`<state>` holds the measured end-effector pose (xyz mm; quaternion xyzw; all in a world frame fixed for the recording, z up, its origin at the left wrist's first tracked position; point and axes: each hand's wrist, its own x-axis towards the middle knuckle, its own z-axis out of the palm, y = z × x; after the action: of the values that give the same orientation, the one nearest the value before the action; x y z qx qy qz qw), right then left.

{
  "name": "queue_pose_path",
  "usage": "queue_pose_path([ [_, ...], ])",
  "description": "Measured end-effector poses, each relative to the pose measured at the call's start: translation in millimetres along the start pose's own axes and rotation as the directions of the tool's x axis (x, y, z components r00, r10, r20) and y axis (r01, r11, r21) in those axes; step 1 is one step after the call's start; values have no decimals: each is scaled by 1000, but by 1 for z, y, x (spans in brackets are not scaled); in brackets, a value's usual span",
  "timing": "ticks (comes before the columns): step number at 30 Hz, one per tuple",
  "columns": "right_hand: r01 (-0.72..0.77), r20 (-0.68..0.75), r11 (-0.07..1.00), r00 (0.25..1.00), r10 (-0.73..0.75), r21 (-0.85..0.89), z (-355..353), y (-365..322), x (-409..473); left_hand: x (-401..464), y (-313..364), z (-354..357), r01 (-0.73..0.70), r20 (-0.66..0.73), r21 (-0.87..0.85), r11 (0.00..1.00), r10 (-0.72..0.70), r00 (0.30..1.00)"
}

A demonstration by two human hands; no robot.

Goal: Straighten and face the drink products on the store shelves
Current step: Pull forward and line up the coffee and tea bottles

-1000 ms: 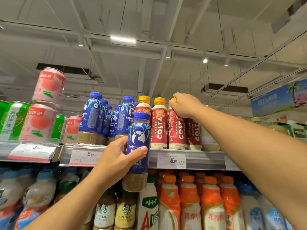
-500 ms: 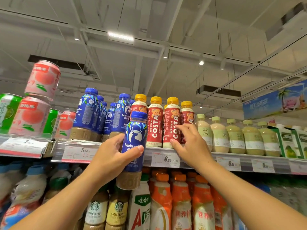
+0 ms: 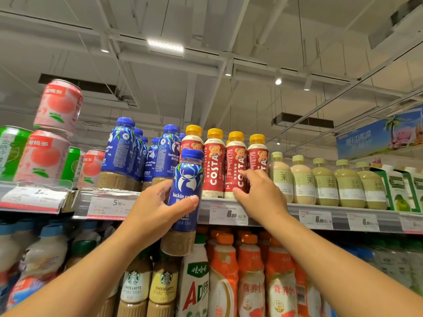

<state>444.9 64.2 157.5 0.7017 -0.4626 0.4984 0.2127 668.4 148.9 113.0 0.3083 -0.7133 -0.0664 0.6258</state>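
Store shelf [image 3: 297, 210], left hand [image 3: 153, 213] gripping blue bottle [image 3: 185, 197], right hand [image 3: 261, 195] touching Costa bottle [image 3: 235, 165]

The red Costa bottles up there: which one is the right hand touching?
The third Costa bottle from the left. The right hand has its fingertips on that one's lower label; the other three stand untouched in the row.

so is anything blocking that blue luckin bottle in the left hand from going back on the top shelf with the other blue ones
Nothing visible blocks it. The luckin coffee bottle in the left hand hangs before the shelf edge, at the gap between the blue luckin row and the Costa bottles, which the right hand touches.
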Motion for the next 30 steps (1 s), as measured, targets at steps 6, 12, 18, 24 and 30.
queue_pose_path([
  [6,-10,-23,1000,1000,10,-15,0,-2,-8,1,0,-1,12,4,4,1000,-12,1000],
  [12,178,-136,849,983,-126,497,-9,-35,-48,0,6,0,66,-22,-11,998,-66,998],
  [18,-73,302,736,936,-184,674,-8,-79,-82,4,16,-1,100,-31,-95,990,-103,994],
  [24,-137,267,809,963,-26,571,3,-97,-83,7,19,-5,129,7,-49,990,-129,992],
  [30,-93,244,829,968,-54,552,-4,-99,-77,4,24,-48,33,187,151,988,-61,980],
])
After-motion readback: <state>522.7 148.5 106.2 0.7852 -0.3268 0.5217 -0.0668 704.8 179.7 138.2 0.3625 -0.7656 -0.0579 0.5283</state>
